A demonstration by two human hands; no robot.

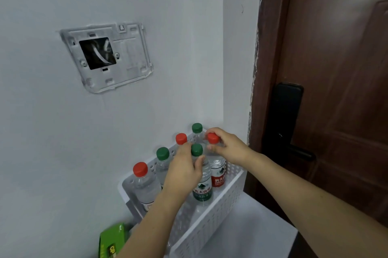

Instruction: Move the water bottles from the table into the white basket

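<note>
While the left hand (pixel 184 170) grips a green-capped bottle (pixel 202 182) and the right hand (pixel 227 148) pinches a red-capped bottle (pixel 217 165) over the basket (pixel 212 215), either risks toppling the four bottles crowded just beyond them.

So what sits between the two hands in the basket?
In the head view, a green-capped bottle stands between the left hand and the right hand, inside the white basket.
</note>
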